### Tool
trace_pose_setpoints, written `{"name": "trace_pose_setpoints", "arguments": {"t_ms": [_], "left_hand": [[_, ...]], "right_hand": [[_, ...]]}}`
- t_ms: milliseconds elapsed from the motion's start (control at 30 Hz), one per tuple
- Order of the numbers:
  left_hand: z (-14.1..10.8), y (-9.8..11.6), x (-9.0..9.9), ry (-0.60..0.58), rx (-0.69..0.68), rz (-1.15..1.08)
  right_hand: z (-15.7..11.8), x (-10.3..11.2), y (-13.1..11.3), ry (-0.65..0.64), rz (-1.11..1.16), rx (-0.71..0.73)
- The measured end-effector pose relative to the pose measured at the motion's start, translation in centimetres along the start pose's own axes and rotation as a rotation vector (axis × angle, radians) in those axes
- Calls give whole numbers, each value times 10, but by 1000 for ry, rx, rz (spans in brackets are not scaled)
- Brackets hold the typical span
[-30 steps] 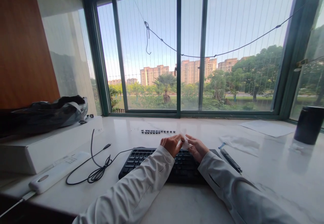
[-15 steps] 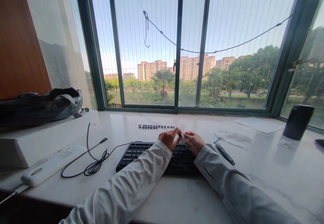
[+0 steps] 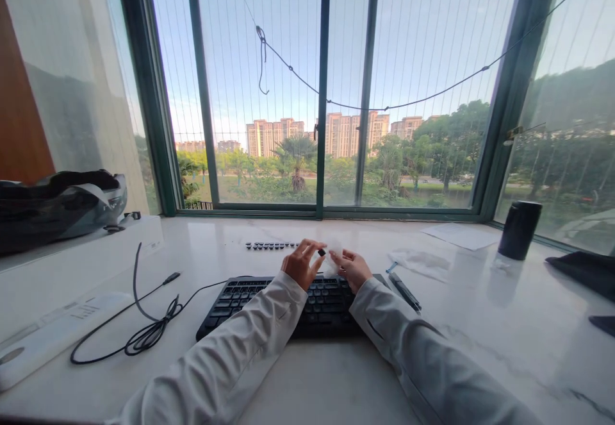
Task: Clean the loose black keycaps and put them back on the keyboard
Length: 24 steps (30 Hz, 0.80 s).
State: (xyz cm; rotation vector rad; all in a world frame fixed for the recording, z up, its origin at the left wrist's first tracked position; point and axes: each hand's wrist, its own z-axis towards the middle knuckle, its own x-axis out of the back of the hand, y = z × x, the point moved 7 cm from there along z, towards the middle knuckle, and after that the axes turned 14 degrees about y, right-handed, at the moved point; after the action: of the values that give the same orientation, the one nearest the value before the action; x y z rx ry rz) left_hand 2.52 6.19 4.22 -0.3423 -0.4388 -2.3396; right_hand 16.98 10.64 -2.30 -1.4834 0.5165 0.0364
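Note:
Above the black keyboard (image 3: 229, 304), my left hand (image 3: 298, 265) pinches a small black keycap (image 3: 321, 253) between thumb and fingertips. Close to its right, my right hand (image 3: 354, 270) grips a thin white tissue (image 3: 332, 259), which fans out upward from the fingers beside the keycap. Behind the keyboard, a row of loose black keycaps (image 3: 270, 246) lies on the white counter; my left hand covers its right end. Both forearms hide much of the keyboard's middle.
A coiled black cable (image 3: 151, 335) and a white power strip (image 3: 52, 332) lie at left, near a white box with a dark bag (image 3: 62, 210). Right of the keyboard are dark slim tools (image 3: 404, 290), a crumpled clear wrapper (image 3: 420, 263), paper (image 3: 461, 236) and a black cylinder (image 3: 519, 229).
The keycap and tissue are slightly farther apart, and the tissue shows more spread out. My left fingers have opened outward around the keycap. The whole view has swung to the right.

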Motion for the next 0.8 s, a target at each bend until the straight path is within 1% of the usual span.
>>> {"name": "trace_pose_setpoints", "arguments": {"t_ms": [100, 267, 333, 433, 533, 600, 733, 800], "left_hand": [[-1, 3, -1, -12, -35, 1], [-2, -1, -7, -84, -43, 39], [-2, -3, -9, -86, -59, 31], [-3, -2, -12, -96, -96, -9], [-4, -5, -14, -123, -62, 21], [-4, -6, -13, -121, -44, 48], [-1, -5, -7, -77, -52, 77], [0, -7, -5, -51, -42, 100]], "right_hand": [[-1, -3, 2, -4, -52, 19], [-2, -10, 6, -73, -70, 28], [-2, -11, 4, -104, -60, 65], [2, -8, 0, -110, -88, 139], [7, -3, -1, -83, -165, 202], [9, 2, -4, -42, -203, 241], [12, 10, -9, 69, -256, 292], [13, 12, -10, 87, -272, 288]]}}
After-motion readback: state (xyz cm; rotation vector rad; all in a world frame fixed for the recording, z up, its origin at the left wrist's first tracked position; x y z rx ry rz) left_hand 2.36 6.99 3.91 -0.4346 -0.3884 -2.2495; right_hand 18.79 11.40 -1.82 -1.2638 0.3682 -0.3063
